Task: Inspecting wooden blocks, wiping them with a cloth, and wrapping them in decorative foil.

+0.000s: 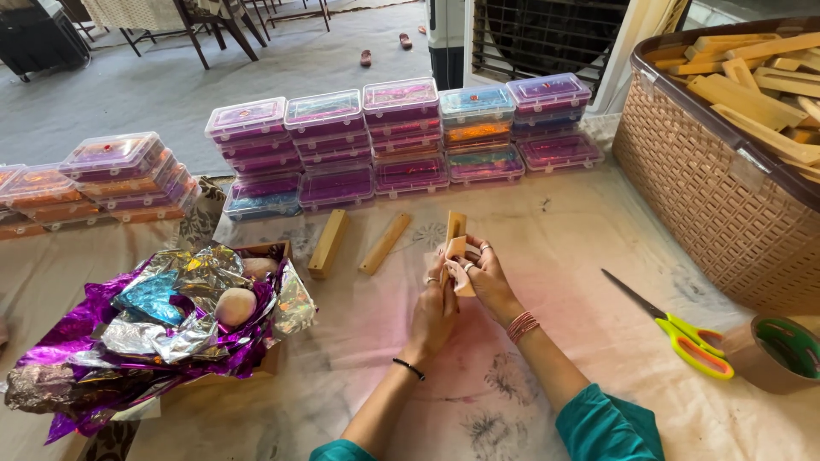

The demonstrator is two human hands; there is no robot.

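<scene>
Pale wooden block [455, 229], upright between hands [461, 286]

Home craft workshop: stacked plastic boxes [401, 137], basket of wooden blocks [726, 205], scissors [679, 329].

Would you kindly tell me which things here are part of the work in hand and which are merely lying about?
In hand:
- left hand and right hand, both gripping the wooden block
- pale strip wrapped at the block

Lying about:
- two wooden sticks
- scissors
- tape roll
- foil sheets
- stacked plastic boxes
- basket of wooden pieces
</scene>
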